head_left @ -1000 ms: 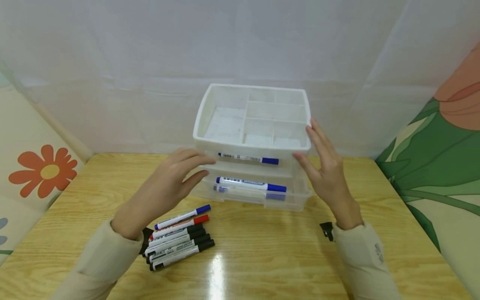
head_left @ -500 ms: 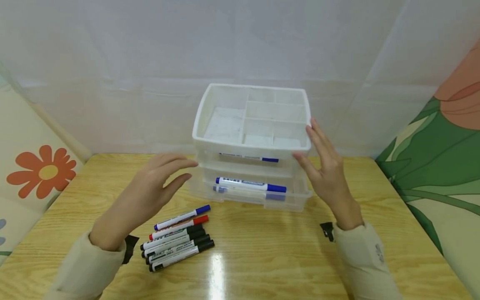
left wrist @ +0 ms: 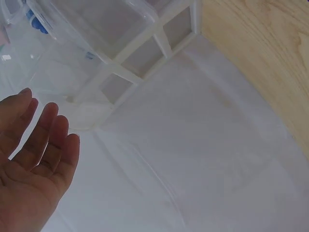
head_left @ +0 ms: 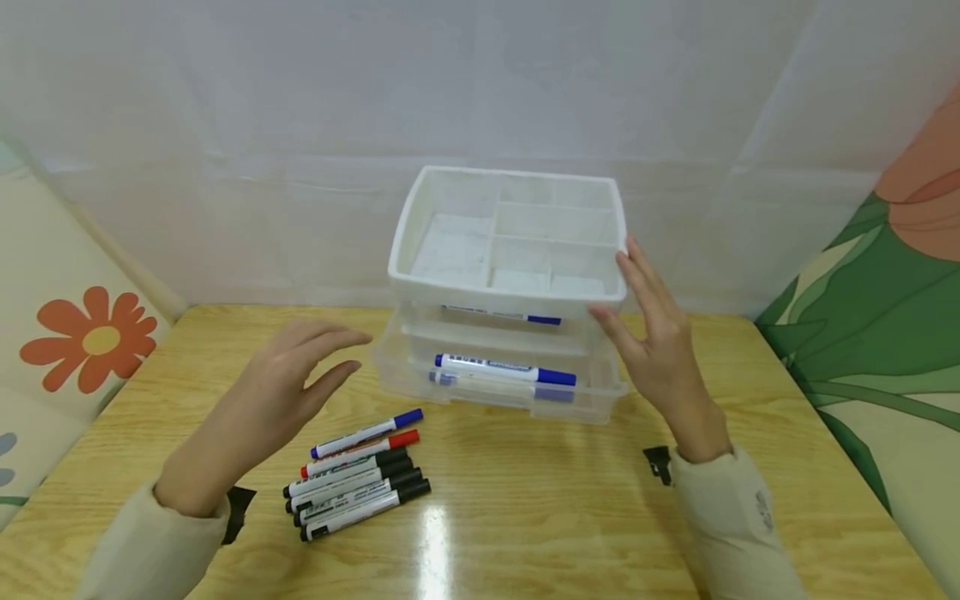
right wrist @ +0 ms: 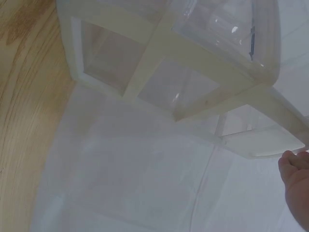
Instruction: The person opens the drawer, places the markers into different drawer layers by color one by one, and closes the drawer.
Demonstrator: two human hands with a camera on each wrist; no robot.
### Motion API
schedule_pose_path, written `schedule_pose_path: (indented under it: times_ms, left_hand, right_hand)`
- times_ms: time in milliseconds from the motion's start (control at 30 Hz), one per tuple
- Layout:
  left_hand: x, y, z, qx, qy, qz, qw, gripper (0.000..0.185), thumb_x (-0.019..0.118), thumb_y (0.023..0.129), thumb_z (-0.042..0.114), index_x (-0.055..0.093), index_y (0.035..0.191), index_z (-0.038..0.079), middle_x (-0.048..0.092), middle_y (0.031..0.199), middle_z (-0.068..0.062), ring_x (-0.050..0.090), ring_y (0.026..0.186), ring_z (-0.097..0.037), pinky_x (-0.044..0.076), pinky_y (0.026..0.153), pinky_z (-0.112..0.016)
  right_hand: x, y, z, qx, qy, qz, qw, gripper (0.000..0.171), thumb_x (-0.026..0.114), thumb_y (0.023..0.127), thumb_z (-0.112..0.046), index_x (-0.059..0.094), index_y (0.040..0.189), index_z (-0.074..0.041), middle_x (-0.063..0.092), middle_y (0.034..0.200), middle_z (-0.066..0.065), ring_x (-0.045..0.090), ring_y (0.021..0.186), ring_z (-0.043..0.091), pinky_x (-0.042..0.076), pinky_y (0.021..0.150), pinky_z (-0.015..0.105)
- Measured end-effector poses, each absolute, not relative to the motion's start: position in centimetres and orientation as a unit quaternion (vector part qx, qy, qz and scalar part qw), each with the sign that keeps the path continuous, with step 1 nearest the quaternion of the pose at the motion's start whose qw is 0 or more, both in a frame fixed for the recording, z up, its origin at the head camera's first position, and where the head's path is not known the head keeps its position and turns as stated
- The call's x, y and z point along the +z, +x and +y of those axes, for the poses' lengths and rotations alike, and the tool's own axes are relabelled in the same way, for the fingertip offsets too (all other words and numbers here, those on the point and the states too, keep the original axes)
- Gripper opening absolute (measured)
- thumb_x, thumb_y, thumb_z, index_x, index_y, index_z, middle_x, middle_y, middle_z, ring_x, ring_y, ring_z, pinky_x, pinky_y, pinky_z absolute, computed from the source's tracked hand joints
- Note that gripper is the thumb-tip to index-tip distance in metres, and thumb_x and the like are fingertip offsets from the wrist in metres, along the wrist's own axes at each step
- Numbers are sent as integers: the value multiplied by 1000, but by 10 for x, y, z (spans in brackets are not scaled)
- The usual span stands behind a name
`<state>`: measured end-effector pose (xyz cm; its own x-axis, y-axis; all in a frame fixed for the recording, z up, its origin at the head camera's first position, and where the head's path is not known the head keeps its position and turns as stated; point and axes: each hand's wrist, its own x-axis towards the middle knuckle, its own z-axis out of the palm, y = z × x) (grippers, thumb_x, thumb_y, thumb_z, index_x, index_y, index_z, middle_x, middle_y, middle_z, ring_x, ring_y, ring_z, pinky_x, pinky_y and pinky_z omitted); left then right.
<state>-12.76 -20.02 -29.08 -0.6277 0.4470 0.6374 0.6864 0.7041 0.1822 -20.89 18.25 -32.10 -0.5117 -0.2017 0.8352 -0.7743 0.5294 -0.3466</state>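
Note:
A white plastic drawer organizer (head_left: 502, 289), with a divided tray on top, stands at the back of the table. Its lower clear drawer (head_left: 588, 407) is pulled out and holds a blue-capped marker (head_left: 504, 369). Behind the front of the upper level, another blue-capped marker (head_left: 543, 320) shows partly, its upper side hidden by the tray's edge. My right hand (head_left: 663, 358) rests at the organizer's right front corner, thumb at the front and fingers along the side. My left hand (head_left: 273, 392) hovers left of the organizer, apart from it, fingers relaxed and holding nothing.
Several markers lie side by side on the wooden table (head_left: 540, 517) at front left, including a blue one (head_left: 367, 432), a red one (head_left: 360, 453) and black ones (head_left: 366, 515). A white cloth (head_left: 300, 150) hangs behind the organizer; flower-patterned panels (head_left: 847, 333) flank the table.
My left hand has drawn back leftward, away from the organizer's front. The marker in the upper level now shows less beneath the tray's edge. My right hand stays at the corner.

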Motion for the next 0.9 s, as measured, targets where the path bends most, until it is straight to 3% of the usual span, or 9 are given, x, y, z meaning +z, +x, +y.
schedule_pose_path:
  times_ms: [267, 900]
  left_hand:
    - [-301, -124, -210, -203, -310, -895, 250, 44, 80, 76, -5, 70, 117, 6, 73, 109, -6, 67, 101, -25, 57, 79, -42]
    - [-331, -118, -228, -197, -291, -911, 215, 41, 81, 75, -5, 71, 113, 5, 74, 105, -5, 68, 93, -21, 58, 72, -38]
  right_hand:
    - [-319, -208, 183, 375, 310, -787, 380, 67, 57, 97, -44, 47, 142, 5, 38, 155, 20, 40, 142, 39, 35, 118, 31]
    - [-319, -208, 183, 369, 312, -789, 379, 68, 53, 98, -47, 46, 144, 3, 37, 156, 19, 39, 143, 37, 35, 118, 33]
